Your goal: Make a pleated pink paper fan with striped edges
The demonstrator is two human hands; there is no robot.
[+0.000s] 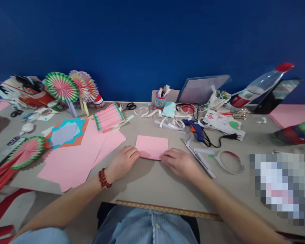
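Observation:
A small pink sheet of paper (151,145), seemingly folded, lies on the grey table in front of me. At its near left corner, my left hand (124,159) has its fingers closed on the edge. My right hand (177,162) grips the near right corner in the same way. The near edge between the hands looks slightly raised. Larger pink sheets (73,159) lie to the left of my left hand. Right of my right hand are a long pale craft knife or cutter-like tool (199,159) and a blue glue gun (199,131).
Folded paper fans (62,86) stand at the back left, and another fan (27,152) lies nearer. Black scissors (130,106), white paper strips (173,122) and a pen cup (160,100) line the back. A tape roll (230,162) and plastic bottle (261,84) are at right.

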